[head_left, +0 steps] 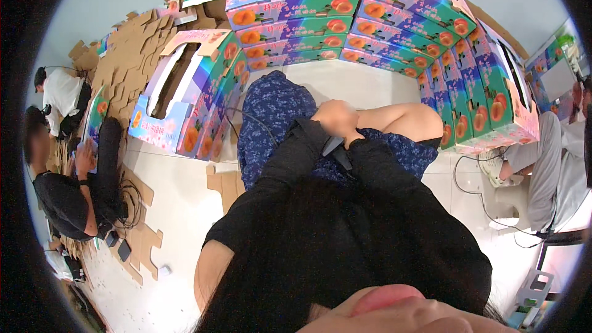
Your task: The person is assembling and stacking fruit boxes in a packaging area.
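Note:
My left hand [330,113] and my right hand [351,136] rest together over my lap, touching each other. A blur covers the place where they meet, so their fingers cannot be made out and nothing held shows between them. Long black sleeves cover both forearms. Beneath them lies blue patterned cloth [271,102] over my legs, with one bare knee [421,117] at the right. Dark grey strap-like pieces [336,151] hang just below my wrists. The nearest carton [206,114], printed with peaches, stands to the left, apart from my hands.
Stacked peach-printed cartons [293,15] curve around the front, with more stacks [410,15] beside them and at right [487,95]. Flattened brown cardboard [132,46] piles up at far left. People sit on both sides. Black cables [459,176] cross the white floor.

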Motion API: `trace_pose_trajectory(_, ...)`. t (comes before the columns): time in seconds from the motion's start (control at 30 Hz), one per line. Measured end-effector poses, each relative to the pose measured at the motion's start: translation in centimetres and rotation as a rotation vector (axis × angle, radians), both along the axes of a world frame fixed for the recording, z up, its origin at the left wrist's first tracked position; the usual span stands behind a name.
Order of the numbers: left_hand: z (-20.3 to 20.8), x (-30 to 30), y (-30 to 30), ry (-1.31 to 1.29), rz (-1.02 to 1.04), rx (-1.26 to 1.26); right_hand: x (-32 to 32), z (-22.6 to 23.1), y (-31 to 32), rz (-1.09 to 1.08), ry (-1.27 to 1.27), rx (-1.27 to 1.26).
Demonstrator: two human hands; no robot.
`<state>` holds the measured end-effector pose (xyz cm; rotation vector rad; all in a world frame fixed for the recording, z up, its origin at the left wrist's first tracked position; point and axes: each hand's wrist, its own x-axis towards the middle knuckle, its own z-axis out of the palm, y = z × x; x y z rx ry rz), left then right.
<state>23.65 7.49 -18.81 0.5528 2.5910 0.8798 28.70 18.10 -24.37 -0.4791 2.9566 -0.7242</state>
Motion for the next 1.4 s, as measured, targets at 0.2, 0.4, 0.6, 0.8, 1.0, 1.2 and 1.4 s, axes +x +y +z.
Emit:
trace_pose_trajectory(0.2,2.3,1.7,2.2,0.116,-0.021,-0.014,0.9,1.3,1.8,0.019,0.040,0.075)
trace_pose_trajectory(0.4,-3.2,2.1,3.5,-0.054,-0.140,0.378,6.7,6.6,2.1,0.152,0.196,0.379)
trace_pose_trajectory(0.6,-2.7,3.8,3.0,0.185,-0.143,0.282,9.0,13.2,3.9,0.228,-0.212,-0.093)
trace_pose_trajectory(0.8,-4.5,2.9,3.5,0.352,-0.128,0.358,4.4,17.3,5.5,0.002,-0.077,-0.257)
trace_pose_trajectory(1.0,-2.6,2.6,3.0,0.190,-0.131,0.408,-7.2,19.3,13.3,-0.115,0.667,0.054)
trace_pose_trajectory(1.2,-2.5,1.6,3.3,0.148,-0.214,0.419,-17.5,28.8,16.3,-0.385,0.906,0.356)
trace_pose_trajectory(1.4,-1.8,1.7,2.8,-0.048,-0.172,0.402,-26.8,33.0,23.5,-0.438,0.934,0.460)
